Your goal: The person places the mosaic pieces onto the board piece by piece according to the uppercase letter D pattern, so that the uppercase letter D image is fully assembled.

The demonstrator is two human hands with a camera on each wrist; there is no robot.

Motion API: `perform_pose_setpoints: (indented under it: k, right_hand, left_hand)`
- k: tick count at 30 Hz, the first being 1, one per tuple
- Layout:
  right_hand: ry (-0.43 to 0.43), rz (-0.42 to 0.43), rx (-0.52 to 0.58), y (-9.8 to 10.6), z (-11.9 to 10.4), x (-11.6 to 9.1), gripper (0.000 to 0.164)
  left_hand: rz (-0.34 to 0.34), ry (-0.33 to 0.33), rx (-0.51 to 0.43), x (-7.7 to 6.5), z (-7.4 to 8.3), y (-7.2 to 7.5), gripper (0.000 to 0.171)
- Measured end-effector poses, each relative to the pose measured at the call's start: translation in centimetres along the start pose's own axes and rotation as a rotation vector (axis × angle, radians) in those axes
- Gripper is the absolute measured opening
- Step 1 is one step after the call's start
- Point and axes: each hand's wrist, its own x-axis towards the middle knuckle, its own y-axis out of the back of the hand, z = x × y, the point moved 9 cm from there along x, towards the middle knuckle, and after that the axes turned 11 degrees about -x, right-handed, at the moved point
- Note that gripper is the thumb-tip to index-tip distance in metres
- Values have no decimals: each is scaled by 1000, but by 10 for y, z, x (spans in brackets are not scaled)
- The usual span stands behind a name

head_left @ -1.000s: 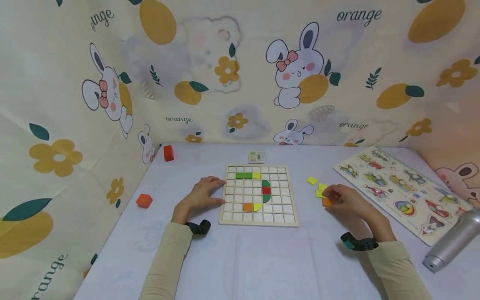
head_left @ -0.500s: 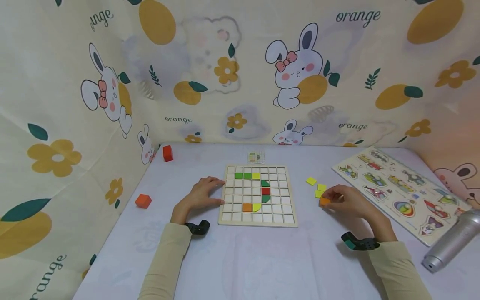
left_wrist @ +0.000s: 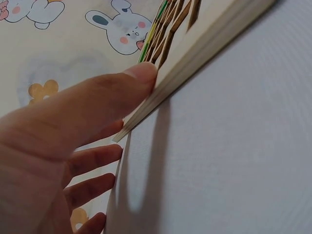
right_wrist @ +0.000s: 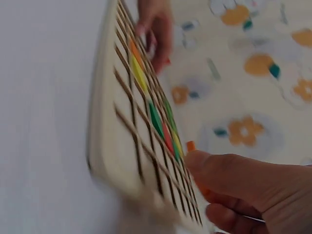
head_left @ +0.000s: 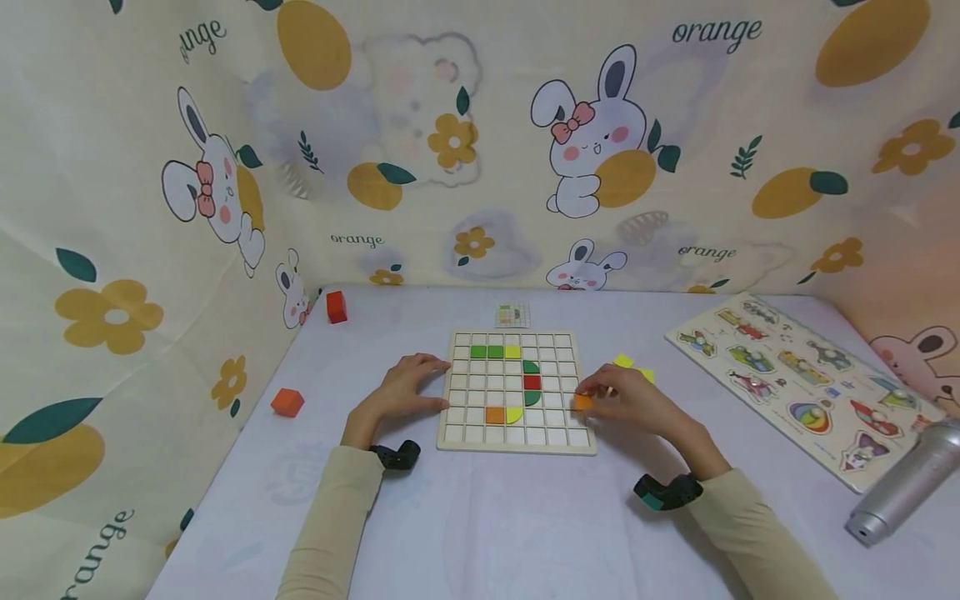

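Observation:
A wooden grid board (head_left: 555, 437) lies on the white table, with green, yellow, red and orange tiles in some squares. My left hand (head_left: 405, 387) is at its left side, the thumb (left_wrist: 139, 78) touching the rim and the other fingers loosely extended. Between the thumb and fingers of my right hand (head_left: 633, 404) is a small orange tile (head_left: 582, 402), pinched over the board's right edge. The right wrist view shows part of the orange tile (right_wrist: 191, 146) beyond the thumb. Yellow tiles (head_left: 622, 361) lie just behind the right hand, partly hidden by it.
A small printed grid card (head_left: 513, 314) lies behind the board. Two orange-red blocks, one nearer (head_left: 287, 402) and one farther back, sit at the left. On the right are a picture puzzle board (head_left: 795, 375) and a silver cylinder (head_left: 903, 479). Patterned cloth walls surround the table.
My right hand has picked up the orange tile beside the yellow ones and moved left with it to the board's right edge. The left hand stays at the board's left side.

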Motion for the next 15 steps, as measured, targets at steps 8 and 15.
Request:
perform_pose_setpoints:
  k: [8,15]
  right_hand:
    - [138,42,13,-22,-50,24,28]
    - [236,75,35,-39,-81,35,27]
  left_hand:
    - [-8,-45,2,-1,2,0,66]
    - [-5,-76,11,-2,4,2,64]
